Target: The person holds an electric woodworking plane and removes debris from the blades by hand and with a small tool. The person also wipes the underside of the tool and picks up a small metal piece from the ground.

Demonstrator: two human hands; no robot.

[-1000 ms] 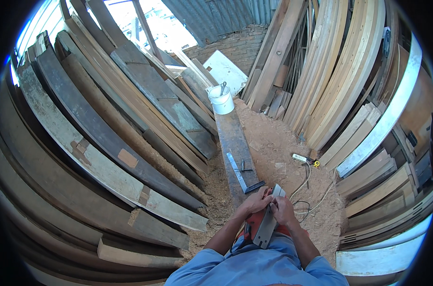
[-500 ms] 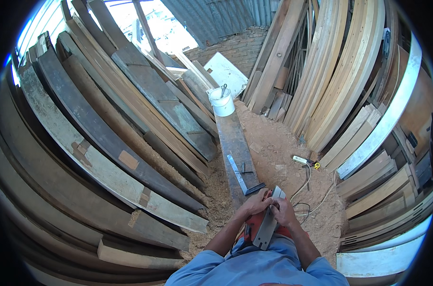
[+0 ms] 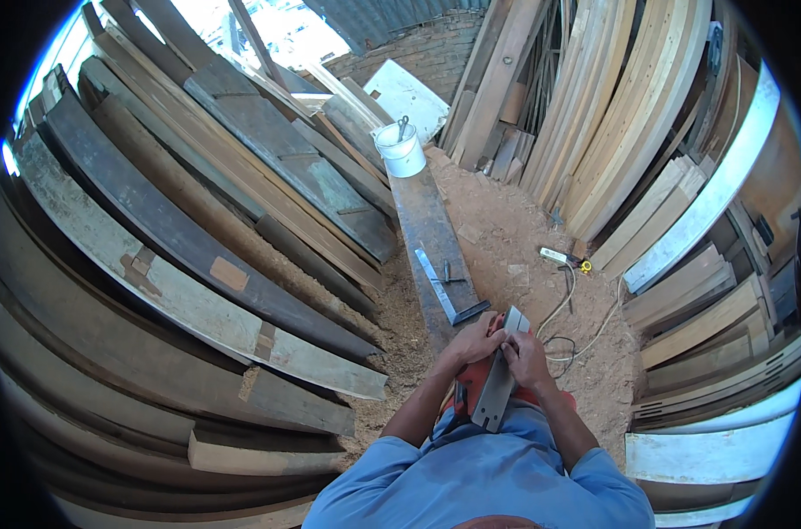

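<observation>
A red electric planer (image 3: 495,393) rests upside down in my lap, its long grey metal sole turned up. My left hand (image 3: 473,342) is closed round its left side towards the far end. From the right, my right hand (image 3: 527,358) grips the planer's edge, fingers bent in over the middle of the sole. The two hands' fingertips meet there and hide that part; whether they pinch something small, I cannot make out. Just beyond my hands, a try square (image 3: 435,276) with a dark stock and a small T-handled tool (image 3: 449,274) lie on a dark plank (image 3: 419,225).
A white bucket (image 3: 401,152) with a tool in it stands at the plank's far end. Boards (image 3: 233,185) lean along the left, more timber (image 3: 612,132) along the right. On the dusty floor lie a power strip (image 3: 555,255), a yellow tape measure (image 3: 585,265) and a cord (image 3: 559,304).
The view has shifted slightly, and the hands and planer sit a little higher in it. Both hands keep their hold on the planer; the tools on the plank lie as before.
</observation>
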